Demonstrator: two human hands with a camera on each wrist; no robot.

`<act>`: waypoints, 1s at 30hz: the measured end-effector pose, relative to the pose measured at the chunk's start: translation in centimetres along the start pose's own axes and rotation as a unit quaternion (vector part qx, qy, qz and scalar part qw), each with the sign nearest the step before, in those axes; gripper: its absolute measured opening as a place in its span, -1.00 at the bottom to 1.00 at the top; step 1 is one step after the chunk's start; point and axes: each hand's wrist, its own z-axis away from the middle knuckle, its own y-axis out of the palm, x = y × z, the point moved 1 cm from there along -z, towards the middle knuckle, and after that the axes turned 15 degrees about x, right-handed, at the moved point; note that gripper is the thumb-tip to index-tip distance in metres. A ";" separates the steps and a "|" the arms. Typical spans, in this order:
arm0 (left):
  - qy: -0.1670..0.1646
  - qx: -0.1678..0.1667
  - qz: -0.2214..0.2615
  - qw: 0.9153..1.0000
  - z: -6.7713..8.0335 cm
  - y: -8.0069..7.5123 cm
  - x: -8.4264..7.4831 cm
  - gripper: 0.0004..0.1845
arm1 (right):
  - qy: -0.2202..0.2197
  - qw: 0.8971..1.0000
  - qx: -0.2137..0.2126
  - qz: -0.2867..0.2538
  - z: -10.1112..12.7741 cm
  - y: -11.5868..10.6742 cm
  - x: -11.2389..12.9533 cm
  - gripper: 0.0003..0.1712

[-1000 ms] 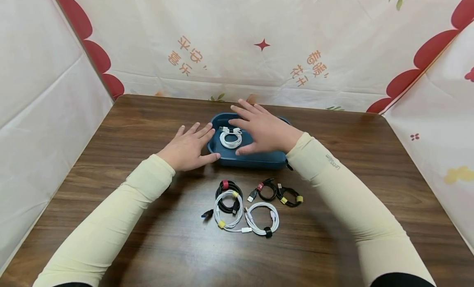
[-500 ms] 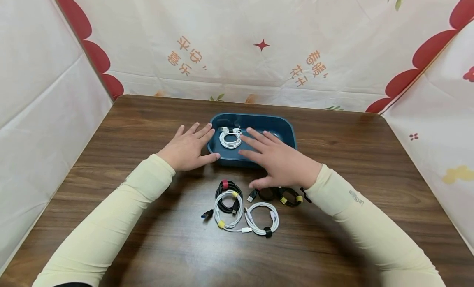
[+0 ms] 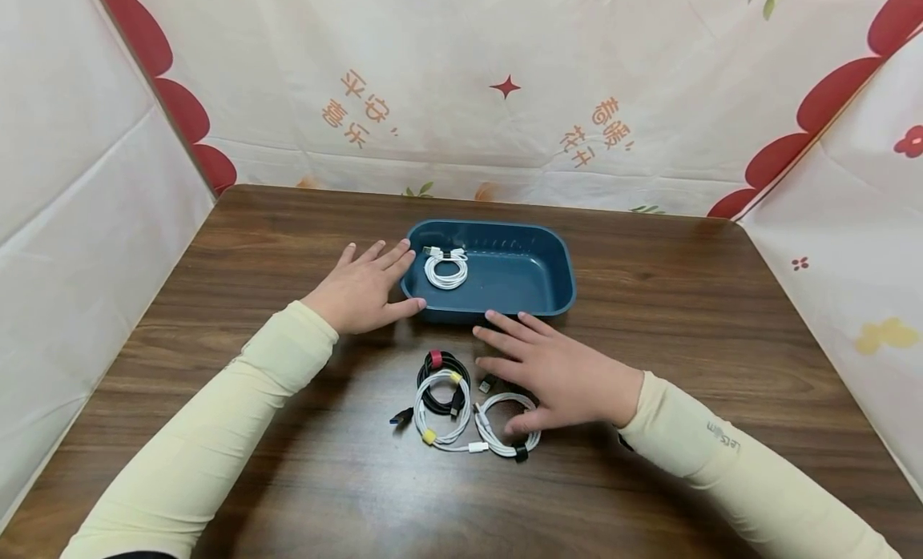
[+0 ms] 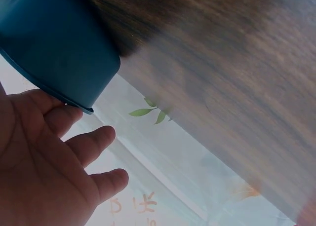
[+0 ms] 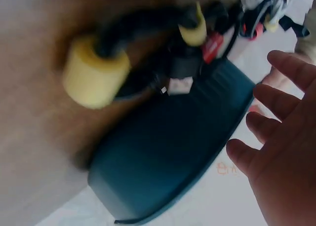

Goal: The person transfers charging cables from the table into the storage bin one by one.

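Note:
A dark blue tray (image 3: 555, 263) stands mid-table with one coiled white cable (image 3: 445, 269) in its left end. My left hand (image 3: 364, 287) lies flat on the table, fingers straight, touching the tray's left wall (image 4: 59, 53). My right hand (image 3: 551, 371) hovers flat, fingers spread, over the cables in front of the tray, hiding two black coils. Beside it lie a black coil with a red tie (image 3: 441, 375), a white coil with yellow ties (image 3: 437, 411) and a white coil with a black tie (image 3: 505, 439). The right wrist view shows black cables with yellow ties (image 5: 96, 70) and the tray (image 5: 173, 157).
The brown wooden table (image 3: 685, 303) is walled on three sides by white cloth with red shapes (image 3: 505, 86). Bare wood lies right of the tray and along the near edge.
My right hand has drawn back out of the tray toward me and now covers the black cables in front of it. The left hand has stayed in place.

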 end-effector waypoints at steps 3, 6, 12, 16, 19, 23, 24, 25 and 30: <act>0.003 0.001 0.002 1.000 0.0 0.0 0.0 -0.05 | -0.005 1.000 0.005 -0.003 0.3 0.7 0.4 -0.08; 0.002 0.002 0.002 1.000 0.0 0.0 0.0 -0.05 | 0.000 1.000 0.009 -0.004 0.7 1.4 0.4 -0.08; 0.003 0.001 0.001 1.000 0.0 0.0 0.0 -0.07 | 0.011 1.000 0.014 -0.011 1.5 2.3 0.5 -0.05; 0.004 -0.002 0.000 1.000 0.0 0.0 0.1 -0.06 | 0.006 1.000 0.022 -0.017 1.6 2.7 1.0 -0.02; 0.006 -0.005 -0.002 1.000 0.1 -0.1 0.2 -0.06 | 0.010 0.999 0.037 -0.021 1.6 2.8 1.3 0.01; 0.008 -0.009 -0.009 1.000 0.1 0.0 0.2 -0.05 | 0.021 0.998 0.056 -0.023 1.5 2.9 1.4 0.04; 0.009 -0.011 -0.010 1.000 0.1 0.0 0.2 -0.05 | 0.023 0.998 0.058 -0.023 1.4 2.9 1.4 0.05; 0.010 -0.012 -0.010 1.000 0.1 0.0 0.2 -0.05 | 0.024 0.998 0.060 -0.024 1.4 2.9 1.4 0.06; 0.014 -0.019 -0.009 1.000 0.0 0.1 0.2 -0.05 | 0.023 0.997 0.070 -0.027 1.2 3.0 1.5 0.13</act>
